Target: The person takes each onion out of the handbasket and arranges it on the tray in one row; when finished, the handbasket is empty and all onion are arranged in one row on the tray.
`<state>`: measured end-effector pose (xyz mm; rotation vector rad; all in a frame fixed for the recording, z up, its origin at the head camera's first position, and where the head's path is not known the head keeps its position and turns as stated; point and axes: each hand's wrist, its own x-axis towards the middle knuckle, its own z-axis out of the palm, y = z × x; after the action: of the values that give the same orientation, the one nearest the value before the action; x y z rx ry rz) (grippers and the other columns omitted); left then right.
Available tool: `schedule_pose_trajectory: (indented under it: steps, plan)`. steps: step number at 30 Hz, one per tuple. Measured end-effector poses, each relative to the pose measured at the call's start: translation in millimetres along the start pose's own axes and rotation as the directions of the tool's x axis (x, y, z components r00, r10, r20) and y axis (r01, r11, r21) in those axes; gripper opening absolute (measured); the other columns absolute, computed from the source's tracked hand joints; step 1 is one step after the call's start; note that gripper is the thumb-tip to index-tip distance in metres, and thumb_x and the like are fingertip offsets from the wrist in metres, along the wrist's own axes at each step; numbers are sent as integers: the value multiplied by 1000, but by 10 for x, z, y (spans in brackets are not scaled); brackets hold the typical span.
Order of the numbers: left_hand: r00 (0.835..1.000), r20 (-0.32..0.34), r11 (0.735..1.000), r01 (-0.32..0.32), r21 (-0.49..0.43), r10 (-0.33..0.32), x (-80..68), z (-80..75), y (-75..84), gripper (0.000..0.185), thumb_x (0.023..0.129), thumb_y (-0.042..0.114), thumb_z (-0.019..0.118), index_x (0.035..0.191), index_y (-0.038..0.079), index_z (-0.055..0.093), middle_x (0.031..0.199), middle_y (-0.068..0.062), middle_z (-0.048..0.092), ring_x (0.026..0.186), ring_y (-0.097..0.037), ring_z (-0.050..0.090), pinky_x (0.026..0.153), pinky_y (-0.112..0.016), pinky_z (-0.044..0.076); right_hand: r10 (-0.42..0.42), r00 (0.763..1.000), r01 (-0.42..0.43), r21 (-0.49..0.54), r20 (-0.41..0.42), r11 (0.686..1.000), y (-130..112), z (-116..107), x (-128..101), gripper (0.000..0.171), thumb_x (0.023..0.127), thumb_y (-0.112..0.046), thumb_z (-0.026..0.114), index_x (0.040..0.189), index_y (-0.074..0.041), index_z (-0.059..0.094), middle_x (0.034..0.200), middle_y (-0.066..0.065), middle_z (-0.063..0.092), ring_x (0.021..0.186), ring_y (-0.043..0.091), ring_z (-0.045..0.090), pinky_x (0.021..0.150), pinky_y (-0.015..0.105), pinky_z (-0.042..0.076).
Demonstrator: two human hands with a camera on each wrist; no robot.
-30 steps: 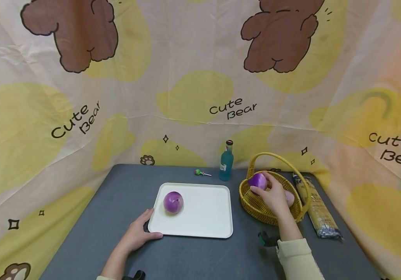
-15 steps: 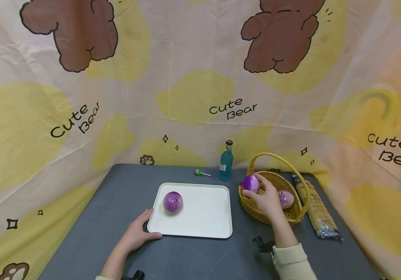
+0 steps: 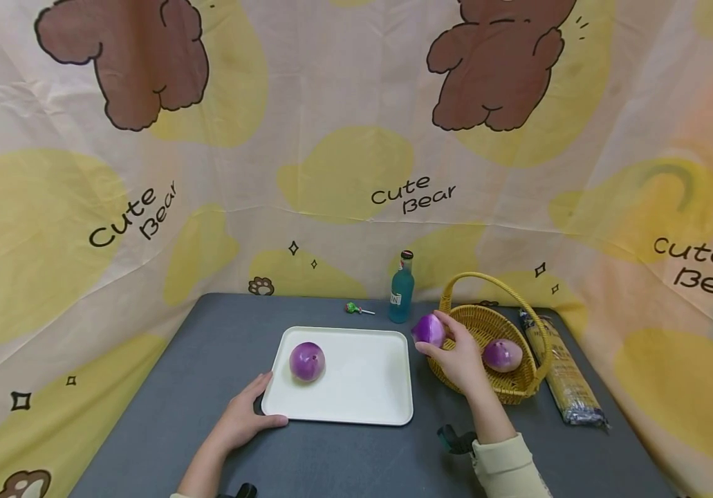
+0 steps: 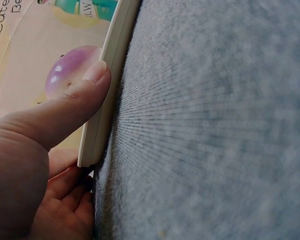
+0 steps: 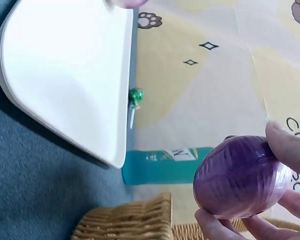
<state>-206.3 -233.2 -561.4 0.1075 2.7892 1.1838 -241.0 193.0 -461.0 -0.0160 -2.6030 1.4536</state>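
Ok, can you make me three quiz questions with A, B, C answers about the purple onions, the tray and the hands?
1. Where is the onion that the right hand holds?
A. In the air between basket and tray
B. Lying on the tray
C. Behind the bottle

2. How many purple onions show?
A. One
B. Three
C. Five

3. What is the left hand doing?
A. Holding the bottle
B. Gripping the tray's near left corner
C. Reaching into the basket

Answers:
1 A: the held onion is lifted beside the basket rim, just right of the tray.
2 B: one held, one on the tray, one in the basket.
3 B: the thumb lies on the tray's edge, fingers under it.
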Motion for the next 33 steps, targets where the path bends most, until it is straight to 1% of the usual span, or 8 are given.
schedule_pose_trajectory:
  steps: [7,14,19,25,28,33]
  plan:
    - [1000,4,1000,-2,-7,2,7,-3,-11,110,69,45,91,157,7,37,160,-27,32,148,-47,29,114,-65,31,-24,1000,24,5,15,1000,-54,138,-16,76,83,-30,85,148,-15,50,147,17,52,130,39,53,102,55,50]
    - [1000,7,1000,7,0,-7,6,-1,-11,111,69,46,91,157,7,36,160,-27,32,148,-48,29,114,-65,31,-25,999,24,27,28,999,-104,276,-23,75,82,-29,86,147,-18,52,144,15,55,127,37,55,100,56,52]
    - [1000,5,1000,6,1,-6,9,8,-13,111,69,48,91,157,8,37,160,-27,32,148,-47,29,114,-65,31,-42,999,41,34,32,999,-106,371,-21,76,80,-29,87,146,-16,53,140,14,57,128,38,55,101,58,50]
    - [1000,4,1000,9,1,-9,8,6,-10,111,68,47,91,157,8,37,160,-27,32,148,-47,30,114,-65,31,-32,999,31,23,43,999,-133,480,-11,77,78,-31,88,146,-19,53,130,11,63,117,32,59,95,53,55]
    - [1000,4,1000,15,4,-15,8,4,-4,111,68,47,91,157,9,37,160,-27,32,148,-48,30,113,-66,31,-27,998,24,44,56,999,-142,530,-3,78,78,-30,89,146,-20,53,131,12,65,117,33,62,94,52,56]
    - [1000,2,1000,19,16,-19,10,6,-5,111,68,48,91,157,9,37,160,-26,33,147,-48,31,113,-66,32,-55,995,48,82,84,996,-133,634,15,77,78,-26,89,146,-17,53,137,14,62,122,35,62,96,53,55]
